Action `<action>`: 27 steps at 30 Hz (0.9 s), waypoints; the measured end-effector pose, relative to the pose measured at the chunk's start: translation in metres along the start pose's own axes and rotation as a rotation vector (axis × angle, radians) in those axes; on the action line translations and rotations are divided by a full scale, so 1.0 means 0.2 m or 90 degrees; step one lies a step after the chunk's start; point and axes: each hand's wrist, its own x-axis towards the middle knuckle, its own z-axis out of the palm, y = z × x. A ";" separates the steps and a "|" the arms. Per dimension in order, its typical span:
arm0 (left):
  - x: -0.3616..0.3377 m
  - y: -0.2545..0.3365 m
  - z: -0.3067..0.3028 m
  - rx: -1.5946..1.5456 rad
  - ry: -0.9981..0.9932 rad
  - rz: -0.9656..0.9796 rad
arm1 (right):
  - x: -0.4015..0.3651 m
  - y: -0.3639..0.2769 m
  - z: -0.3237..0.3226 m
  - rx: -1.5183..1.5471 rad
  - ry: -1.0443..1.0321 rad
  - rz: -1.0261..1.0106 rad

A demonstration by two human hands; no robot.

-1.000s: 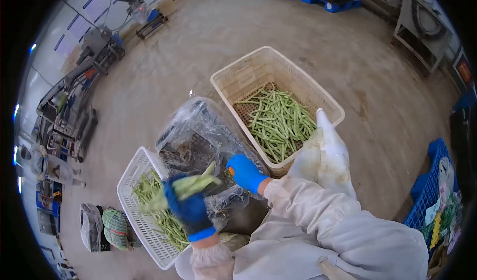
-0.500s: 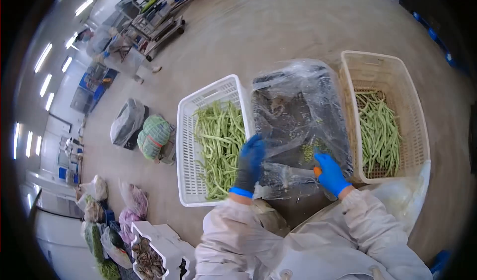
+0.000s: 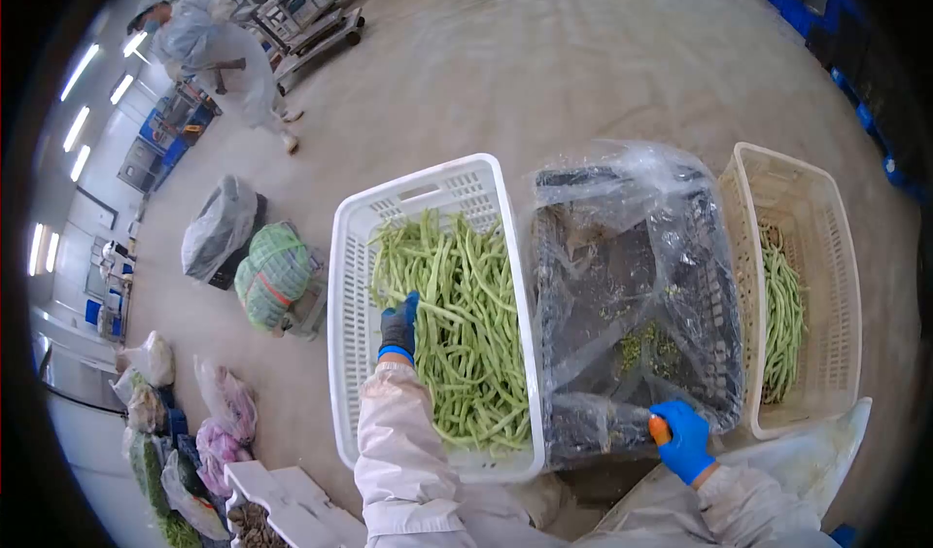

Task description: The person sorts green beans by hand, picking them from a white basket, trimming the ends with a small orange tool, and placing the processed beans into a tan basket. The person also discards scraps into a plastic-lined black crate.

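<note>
Gloved hands well apart over the baskets.
Left hand [image 3: 398, 323] reaches forward, fingers sunk among beans [image 3: 466, 325] in the white basket [image 3: 342, 286], grip unclear. Right hand [image 3: 686, 441], near the body, clenches an orange handle [image 3: 659, 429] at the plastic-lined crate [image 3: 702, 256]; the beige basket [image 3: 838, 256] right of it holds more.

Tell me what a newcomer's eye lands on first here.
The white basket at centre, heaped with green beans, stands out first, with the dark-gloved left hand set among them. Right of it sits a black crate lined with clear plastic, and the blue-gloved right hand at its near edge grips an orange object. Farther right, a cream basket holds a thinner layer of beans.
</note>
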 end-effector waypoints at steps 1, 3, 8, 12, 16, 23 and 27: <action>0.12 -0.07 0.08 -0.004 -0.006 0.001 | 0.00 -0.01 0.00 -0.005 -0.006 0.009; 0.42 -0.29 0.27 0.274 0.230 -0.065 | 0.01 -0.02 0.00 -0.017 -0.011 0.016; 0.14 0.19 0.30 0.516 0.157 -0.152 | 0.04 -0.05 -0.01 -0.044 -0.037 0.041; 0.27 0.02 0.21 0.489 0.145 -0.073 | 0.03 -0.04 0.00 -0.055 -0.055 0.045; 0.23 -0.09 0.04 0.347 0.083 0.004 | 0.03 -0.05 0.00 -0.042 -0.030 0.015; -0.20 0.02 -0.29 -0.035 -0.026 0.227 | 0.00 -0.01 0.01 -0.029 -0.008 -0.003; -0.51 0.17 -0.44 -0.149 -0.125 0.117 | -0.01 0.01 0.01 -0.005 0.013 -0.023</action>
